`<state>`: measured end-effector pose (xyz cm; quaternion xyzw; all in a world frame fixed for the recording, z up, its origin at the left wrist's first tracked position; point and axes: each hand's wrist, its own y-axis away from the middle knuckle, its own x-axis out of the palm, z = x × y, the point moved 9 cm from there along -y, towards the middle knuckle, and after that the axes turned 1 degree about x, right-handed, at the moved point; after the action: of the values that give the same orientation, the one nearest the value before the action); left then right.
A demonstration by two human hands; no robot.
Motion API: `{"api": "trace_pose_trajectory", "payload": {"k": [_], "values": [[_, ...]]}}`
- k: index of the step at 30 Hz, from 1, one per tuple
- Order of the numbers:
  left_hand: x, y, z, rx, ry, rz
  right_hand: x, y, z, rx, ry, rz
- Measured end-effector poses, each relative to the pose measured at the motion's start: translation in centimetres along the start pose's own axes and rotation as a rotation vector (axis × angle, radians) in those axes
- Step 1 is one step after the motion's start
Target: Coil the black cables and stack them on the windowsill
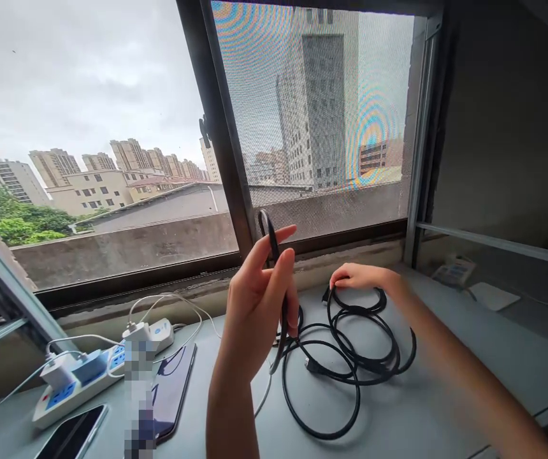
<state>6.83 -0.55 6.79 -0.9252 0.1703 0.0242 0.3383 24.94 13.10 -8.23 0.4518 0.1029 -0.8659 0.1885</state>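
on the grey table (422,408) below the window, a black cable (374,368) lies in several loose, overlapping loops, and one folded end of it is lifted clear at about eleven o'clock of the coil. the left hand (255,312) holds that fold upright, thumb and lower fingers closed narrow around the two strands while the index finger sticks out straight. the right hand (362,277) sits at twelve o'clock of the coil, fingers curled down over the top loops; whether it pinches them or only presses on them i cannot tell. the main risk, as i judge it, is a tangle: the loops cross one another, and a connector (308,364) lies inside them, so a pull on the raised fold could drag it under a strand and cinch a knot. a thin white wire (262,398) runs just beside the coil at eight o'clock and could get caught up and tugged. that wire leads toward the power strip (78,382) and a white charger (152,331) at nine o'clock, with a phone (171,389) near them, so a snag could drag a plug or shift the phone.
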Motion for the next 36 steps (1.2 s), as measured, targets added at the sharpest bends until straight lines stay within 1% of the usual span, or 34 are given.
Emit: {"api": "trace_pose_trajectory", "payload": {"k": [3,5,7,9,11,12,14,17,20,23,24,26,28,30,33,35,36], "values": [[-0.4,0.0,-0.1,0.009,-0.037,-0.013,3.9,-1.6,-0.7,0.013,0.156,0.147],[-0.7,0.0,-0.2,0.023,-0.046,-0.025,6.6,-2.1,-1.4,0.039,0.287,0.208],[-1.1,0.0,-0.3,0.037,-0.051,-0.045,9.0,-2.4,-1.7,0.039,0.419,0.214],[-1.5,-0.1,-0.2,0.04,-0.054,-0.061,10.7,-2.6,-1.4,-0.013,0.524,0.164],[-1.7,-0.1,0.0,0.036,-0.054,-0.066,11.9,-2.5,-0.9,-0.089,0.599,0.137],[-1.7,-0.1,0.0,0.034,-0.052,-0.067,12.2,-2.4,-0.7,-0.127,0.626,0.129],[-1.7,-0.2,0.1,0.032,-0.043,-0.066,11.9,-2.0,-0.4,-0.194,0.667,0.103],[-1.6,-0.2,0.2,0.026,-0.02,-0.074,9.5,-1.1,0.8,-0.287,0.689,0.019],[-1.3,-0.5,0.6,0.019,0.006,-0.085,6.0,0.7,2.9,-0.361,0.664,-0.089],[-0.9,-1.0,1.4,0.015,0.022,-0.092,2.3,3.4,5.5,-0.406,0.62,-0.19],[-0.9,-1.1,1.7,0.012,0.02,-0.102,0.8,4.5,6.5,-0.431,0.588,-0.234],[-1.1,-1.4,2.2,0.003,0.003,-0.134,-3.6,7.2,8.7,-0.549,0.316,-0.438],[-1.5,-1.6,2.5,-0.002,-0.021,-0.164,-7.6,8.9,9.6,-0.539,0.243,-0.544],[-1.9,-1.6,2.6,-0.005,-0.047,-0.182,-11.9,10.1,9.5,-0.488,0.198,-0.673],[-2.4,-1.4,2.2,-0.005,-0.089,-0.189,-18.0,10.7,7.7,-0.329,0.147,-0.83],[-2.5,-1.3,1.8,-0.006,-0.111,-0.175,-20.7,10.3,5.4,-0.186,0.123,-0.879],[-2.4,-1.2,1.7,-0.004,-0.117,-0.165,-21.5,10.0,4.0,-0.115,0.104,-0.891]]}}
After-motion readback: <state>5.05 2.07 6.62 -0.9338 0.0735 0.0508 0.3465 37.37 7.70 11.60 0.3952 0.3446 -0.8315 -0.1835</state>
